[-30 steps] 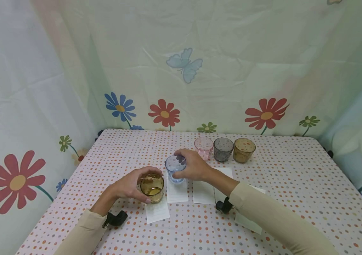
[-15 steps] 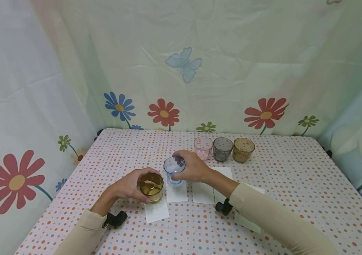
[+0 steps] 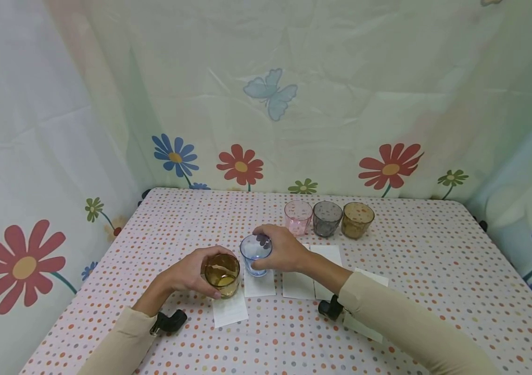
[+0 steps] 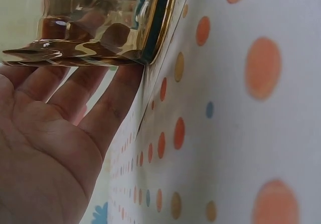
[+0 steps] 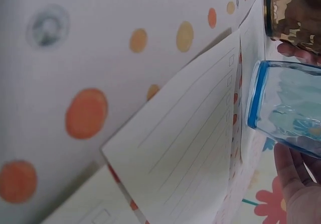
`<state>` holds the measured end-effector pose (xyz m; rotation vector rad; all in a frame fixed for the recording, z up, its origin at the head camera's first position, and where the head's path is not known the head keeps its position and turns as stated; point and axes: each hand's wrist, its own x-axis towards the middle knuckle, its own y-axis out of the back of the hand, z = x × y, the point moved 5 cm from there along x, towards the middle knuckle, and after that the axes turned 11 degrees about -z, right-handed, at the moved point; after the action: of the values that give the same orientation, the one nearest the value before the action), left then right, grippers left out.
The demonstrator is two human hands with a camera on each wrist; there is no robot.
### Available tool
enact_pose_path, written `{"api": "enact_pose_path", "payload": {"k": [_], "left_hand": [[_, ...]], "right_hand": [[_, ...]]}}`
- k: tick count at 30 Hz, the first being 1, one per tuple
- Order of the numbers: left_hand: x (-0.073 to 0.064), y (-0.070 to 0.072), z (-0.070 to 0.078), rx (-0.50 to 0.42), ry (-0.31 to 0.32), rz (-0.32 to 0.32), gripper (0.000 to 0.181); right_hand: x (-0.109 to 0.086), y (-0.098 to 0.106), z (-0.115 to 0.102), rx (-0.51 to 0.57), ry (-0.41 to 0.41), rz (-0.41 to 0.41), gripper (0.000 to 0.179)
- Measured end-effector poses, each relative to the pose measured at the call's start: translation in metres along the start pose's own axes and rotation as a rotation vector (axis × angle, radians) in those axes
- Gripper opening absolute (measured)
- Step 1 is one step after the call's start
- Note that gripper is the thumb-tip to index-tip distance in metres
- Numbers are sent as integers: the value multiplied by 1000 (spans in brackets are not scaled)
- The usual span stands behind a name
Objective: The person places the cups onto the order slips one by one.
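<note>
My left hand (image 3: 197, 275) curls around an amber glass (image 3: 222, 276), which stands upright at the leftmost sheet of lined paper (image 3: 231, 311). In the left wrist view the fingers (image 4: 115, 96) wrap behind the amber glass (image 4: 100, 28), its base close to the paper. To its right, my right hand (image 3: 285, 250) grips a clear blue glass (image 3: 255, 255) between thumb and fingers, over the second sheet of paper (image 3: 260, 285). In the right wrist view the blue glass (image 5: 288, 106) has its base at or just above that sheet; contact is unclear.
A pink glass (image 3: 299, 219), a grey glass (image 3: 327, 220) and another amber glass (image 3: 357, 221) stand in a row at the back. More paper sheets (image 3: 298, 284) lie under and beside the right forearm. Flowered curtains (image 3: 266, 156) surround the dotted tablecloth (image 3: 191, 213).
My right hand has shifted slightly toward me and left with the blue glass. The left hand and its amber glass have stayed almost still.
</note>
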<state>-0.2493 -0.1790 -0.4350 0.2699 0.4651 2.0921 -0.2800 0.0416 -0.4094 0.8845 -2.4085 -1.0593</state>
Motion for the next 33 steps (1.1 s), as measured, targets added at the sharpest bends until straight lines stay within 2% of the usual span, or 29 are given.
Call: {"api": "enact_pose_path", "payload": {"k": [13, 23, 33], "left_hand": [[0, 0, 1, -29, -18, 6, 78], [-1, 1, 0, -21, -9, 14, 78], [0, 0, -2, -27, -40, 10, 77]], "right_hand": [[-3, -2, 1, -19, 15, -14, 72], [-4, -3, 3, -16, 13, -16, 72], [-5, -3, 3, 12, 13, -15, 73]]}}
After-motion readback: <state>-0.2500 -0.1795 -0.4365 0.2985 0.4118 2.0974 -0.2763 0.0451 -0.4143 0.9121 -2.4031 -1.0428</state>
